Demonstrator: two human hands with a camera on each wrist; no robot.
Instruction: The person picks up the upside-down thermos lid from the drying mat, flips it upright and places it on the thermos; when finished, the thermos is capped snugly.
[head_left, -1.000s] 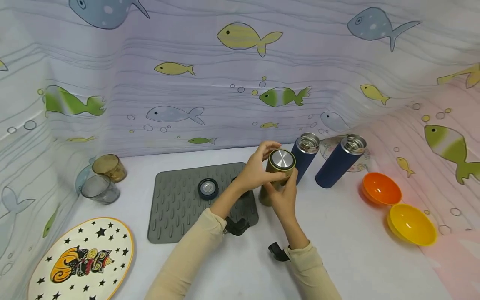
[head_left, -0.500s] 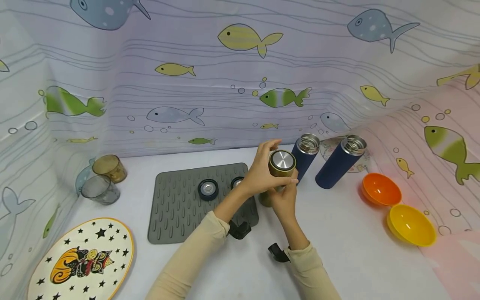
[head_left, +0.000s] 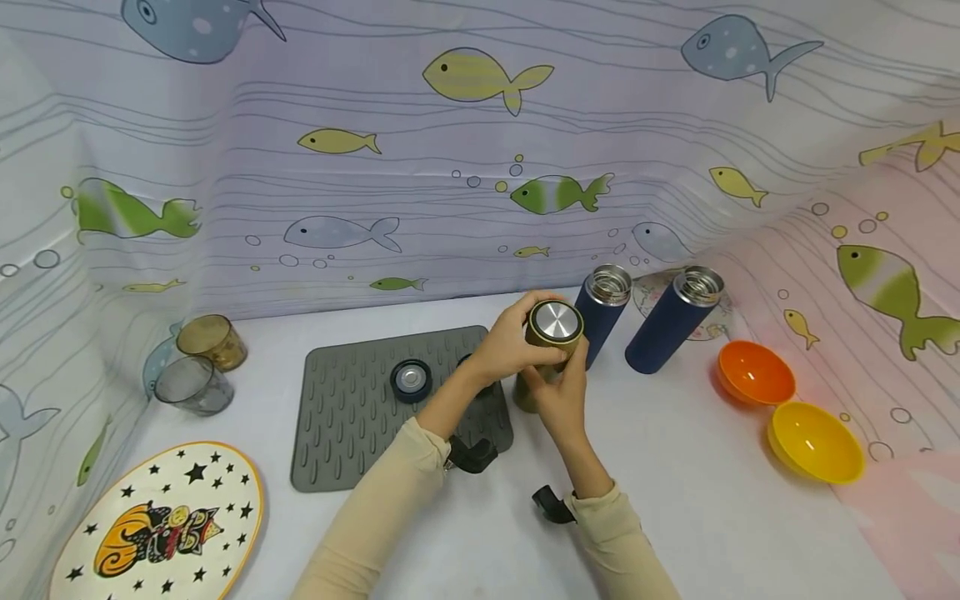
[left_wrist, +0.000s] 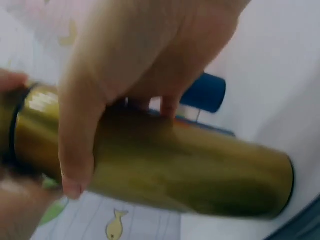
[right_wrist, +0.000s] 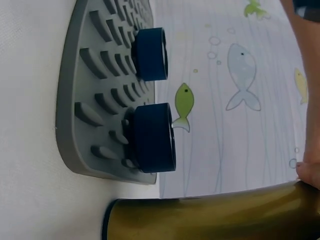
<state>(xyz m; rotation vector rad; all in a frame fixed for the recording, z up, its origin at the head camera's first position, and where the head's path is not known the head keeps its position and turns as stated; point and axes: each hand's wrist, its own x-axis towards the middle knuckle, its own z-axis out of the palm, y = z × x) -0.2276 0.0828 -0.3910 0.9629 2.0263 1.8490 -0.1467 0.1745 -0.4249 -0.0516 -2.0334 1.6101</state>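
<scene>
A gold thermos bottle [head_left: 527, 397] stands on the white table with its steel-topped cap [head_left: 557, 320] on. My left hand [head_left: 504, 348] grips the cap, thumb in front and fingers behind. Lower down, my right hand [head_left: 562, 402] holds the bottle's body, which shows at length in the left wrist view. There the right hand [left_wrist: 130, 55] comes from the top across the gold body [left_wrist: 190, 170]. Only the lower part of the thermos [right_wrist: 200, 220] appears in the right wrist view, with part of my left hand [right_wrist: 311, 172] at the edge.
Two dark blue bottles [head_left: 667, 329] stand uncapped behind right. A grey mat [head_left: 345, 433] bears two dark blue lids [head_left: 411, 380], one partly hidden by my left arm. Orange [head_left: 756, 372] and yellow [head_left: 816, 442] bowls lie right; tinted cups [head_left: 197, 385] and an oval plate [head_left: 161, 475], left.
My left hand's fingers lifted and spread half a second ago and now curl round the cap again. The right hand stays on the body. The head view has shifted slightly.
</scene>
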